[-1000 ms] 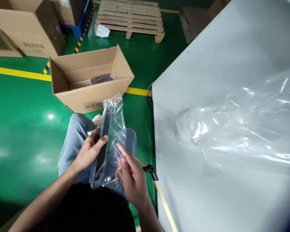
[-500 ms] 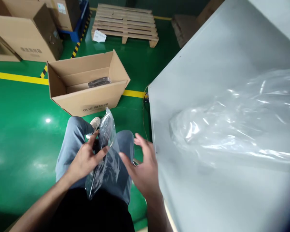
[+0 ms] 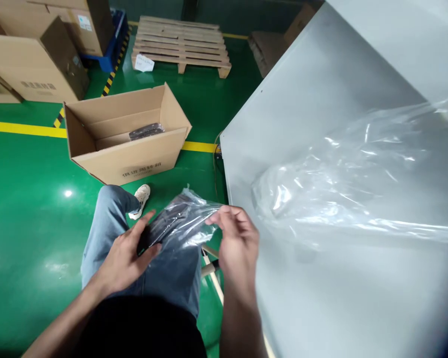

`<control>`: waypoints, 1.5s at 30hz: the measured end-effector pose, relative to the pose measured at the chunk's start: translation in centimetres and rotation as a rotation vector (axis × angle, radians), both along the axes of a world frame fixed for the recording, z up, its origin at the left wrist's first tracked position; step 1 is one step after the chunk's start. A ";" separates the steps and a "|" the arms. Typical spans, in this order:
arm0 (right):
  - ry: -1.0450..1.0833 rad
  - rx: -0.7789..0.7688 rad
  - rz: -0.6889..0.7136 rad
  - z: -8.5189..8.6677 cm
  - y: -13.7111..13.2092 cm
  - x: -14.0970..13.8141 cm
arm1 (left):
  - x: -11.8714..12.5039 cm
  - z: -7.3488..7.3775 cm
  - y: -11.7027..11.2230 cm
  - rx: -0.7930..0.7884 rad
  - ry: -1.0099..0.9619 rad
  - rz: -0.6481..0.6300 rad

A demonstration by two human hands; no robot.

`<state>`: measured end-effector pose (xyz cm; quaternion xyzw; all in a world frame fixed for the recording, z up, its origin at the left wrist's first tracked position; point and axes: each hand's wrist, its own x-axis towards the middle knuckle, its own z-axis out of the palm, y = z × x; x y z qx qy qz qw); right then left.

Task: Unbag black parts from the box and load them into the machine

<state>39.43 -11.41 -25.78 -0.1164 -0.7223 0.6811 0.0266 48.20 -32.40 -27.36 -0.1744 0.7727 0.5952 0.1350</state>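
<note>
A dark, flat, elongated part inside a clear plastic bag (image 3: 171, 219) is held above my lap; its exact kind cannot be made out through the film. My left hand (image 3: 125, 253) grips the bagged part at its left end, thumb below and fingers above. My right hand (image 3: 237, 228) pinches the loose edge of the bag on the right, pulling the film taut. In front of my knees stands an open cardboard box (image 3: 149, 154), with a similar dark wrapped piece (image 3: 147, 131) lying inside.
To my right is a grey table (image 3: 343, 293) with clear plastic bags (image 3: 321, 199) spread on it. A wooden pallet (image 3: 179, 44) lies on the green floor ahead. More cardboard boxes (image 3: 26, 64) and a blue pallet (image 3: 114, 49) are at the far left.
My right hand, open and apart before, has closed on the bag's edge. The bagged part has turned from nearly upright to slanting right, and its film is now stretched.
</note>
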 end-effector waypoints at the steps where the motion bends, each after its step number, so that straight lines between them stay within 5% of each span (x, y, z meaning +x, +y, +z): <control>1: -0.045 -0.094 0.022 0.3 1.0 -0.4 | 0.3 -0.1 -0.9 0.131 -0.024 0.011; 5: -0.109 -0.305 0.137 1.3 3.5 -1.3 | 1.3 -0.6 -3.1 0.598 -0.229 0.232; 8: -0.057 -0.363 0.149 1.4 3.8 -1.3 | 1.4 -0.5 -3.0 0.899 -0.358 0.183; 11: -0.045 -0.422 0.100 0.9 3.4 -1.4 | 0.9 -0.6 -2.4 1.023 -0.405 0.066; 15: -0.066 -0.476 0.069 0.4 3.3 -1.4 | 0.4 -1.5 -1.7 1.074 -0.337 0.072; 23: -0.005 -0.358 -0.020 0.7 4.8 -1.1 | -1.0 -2.2 -1.1 0.519 -0.148 -0.071; 27: 0.043 -0.272 -0.116 -0.3 6.1 -1.0 | -2.0 -0.8 -2.6 0.379 -0.039 -0.172; 30: 0.262 0.022 -0.192 -0.4 5.6 -0.8 | -2.6 0.9 -4.3 0.234 0.023 -0.300; 34: 0.758 0.754 0.132 0.8 2.5 -0.7 | -3.1 3.4 -5.5 0.065 0.049 -0.469; 36: 0.900 0.978 0.270 1.4 1.1 -1.1 | -3.3 4.4 -5.6 -0.012 0.051 -0.513; 39: 0.955 1.074 0.310 1.8 0.0 -2.0 | -3.3 5.5 -5.5 -0.188 0.020 -0.557; 45: 0.994 1.007 0.394 1.8 0.8 -2.6 | -3.0 6.1 -4.9 -0.538 0.022 -0.607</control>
